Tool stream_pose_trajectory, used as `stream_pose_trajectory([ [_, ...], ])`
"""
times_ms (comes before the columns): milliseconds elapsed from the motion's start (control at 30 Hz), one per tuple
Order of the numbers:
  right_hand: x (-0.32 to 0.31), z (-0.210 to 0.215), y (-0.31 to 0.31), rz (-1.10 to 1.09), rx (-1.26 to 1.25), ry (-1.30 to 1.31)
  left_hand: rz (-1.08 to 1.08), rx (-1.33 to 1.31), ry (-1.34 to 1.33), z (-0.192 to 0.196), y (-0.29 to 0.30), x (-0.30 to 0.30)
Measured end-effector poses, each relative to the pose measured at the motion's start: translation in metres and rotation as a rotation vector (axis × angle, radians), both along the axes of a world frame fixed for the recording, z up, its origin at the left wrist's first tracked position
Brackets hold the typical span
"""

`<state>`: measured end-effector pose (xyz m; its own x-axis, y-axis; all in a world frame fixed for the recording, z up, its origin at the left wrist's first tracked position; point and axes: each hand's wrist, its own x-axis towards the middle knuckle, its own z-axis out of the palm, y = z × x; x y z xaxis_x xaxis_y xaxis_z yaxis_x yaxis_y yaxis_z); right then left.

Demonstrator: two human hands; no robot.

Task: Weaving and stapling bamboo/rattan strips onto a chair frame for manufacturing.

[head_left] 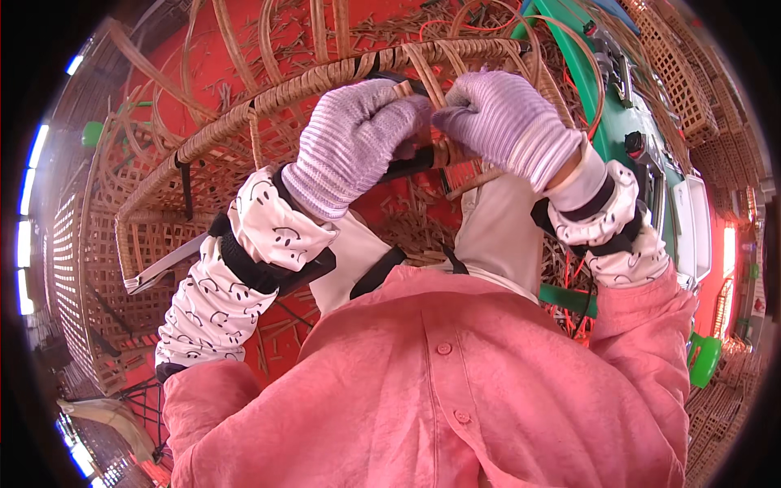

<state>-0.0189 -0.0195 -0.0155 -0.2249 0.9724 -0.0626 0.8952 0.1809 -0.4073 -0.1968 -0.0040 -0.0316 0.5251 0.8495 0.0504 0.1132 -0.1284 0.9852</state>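
Note:
A brown wicker piece, perhaps a chair, lies across my lap, with a thick rim (pixel 301 85) wrapped in flat rattan. My left hand (pixel 346 142), in a lavender-striped knit glove, is closed beside the rim. The tan end of a rattan strip (pixel 403 89) pokes up from its fingers. Gloved alike, my right hand (pixel 512 126) pinches close to the left one, its fingertips curled down by a long pale rattan strip (pixel 425 73) that runs over the rim. What lies between its fingertips is hidden. Loose strands loop up past the rim.
A green machine or bench (pixel 647 154) with metal fittings stands at my right, a white tray (pixel 693 228) on its side. Woven panels (pixel 671 73) are stacked at the far right. An open-weave wicker panel (pixel 85 276) stands at left. Rattan scraps litter the red floor (pixel 390 28).

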Motion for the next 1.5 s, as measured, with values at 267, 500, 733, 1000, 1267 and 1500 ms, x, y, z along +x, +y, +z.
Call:
stream_pose_trajectory([
  [267, 0.014, -0.022, -0.026, 0.323, 0.593, -0.119, -0.208, 0.543, 0.212, 0.001, -0.009, -0.009],
  [500, 0.017, -0.019, -0.013, 0.471, 0.322, -0.030, -0.233, 1.421, 0.441, -0.029, -0.031, -0.014],
  [733, 0.011, -0.025, -0.014, 0.458, 0.350, -0.077, -0.219, 1.453, 0.465, -0.038, -0.035, -0.020],
  [1000, 0.003, -0.025, -0.013, 0.436, 0.293, -0.219, -0.367, 1.312, 0.385, -0.033, -0.036, -0.028],
  [1267, -0.002, -0.038, -0.025, 0.373, 0.576, -0.363, -0.152, 0.336, 0.753, -0.011, 0.025, -0.038],
  [1500, 0.001, -0.033, -0.019, 0.310, 0.429, -0.151, -0.338, 0.383, 0.440, -0.001, 0.001, -0.019],
])
